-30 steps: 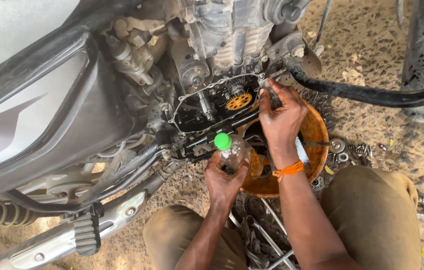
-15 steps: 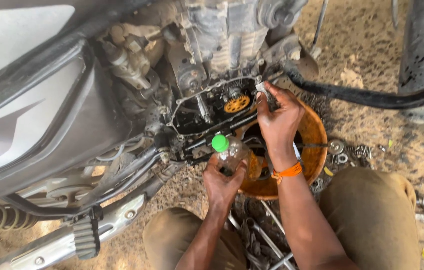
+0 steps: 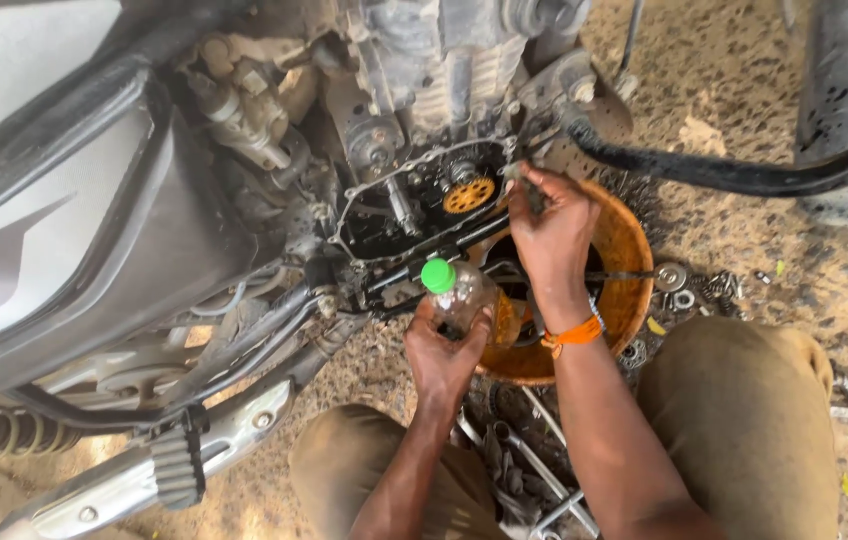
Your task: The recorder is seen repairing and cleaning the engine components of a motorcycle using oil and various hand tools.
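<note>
Clear bottle [image 3: 461, 300] tilting, green cap [image 3: 437, 275] pointing up-left toward the engine | left hand [image 3: 444, 355] gripping it, unchanged | right hand [image 3: 552, 235] clenching a tool, now shifting slightly higher.

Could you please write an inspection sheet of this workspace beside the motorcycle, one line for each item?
Surface: sandy, gravelly ground, dirty, with an orange basin standing on it under the engine.
Job's things: open engine case with a yellow gear showing; clear bottle with a green cap.
Clutter: washers and nuts right of the basin; wrenches between the knees, more at the far right.
Grippers: left hand is closed around the bottle; right hand grips a small dark tool at the case edge.
Cables: black hose running to the right; thin cables under the frame.
Surroundings: exhaust pipe, footrest, rear spring, tyre at the top right.
</note>
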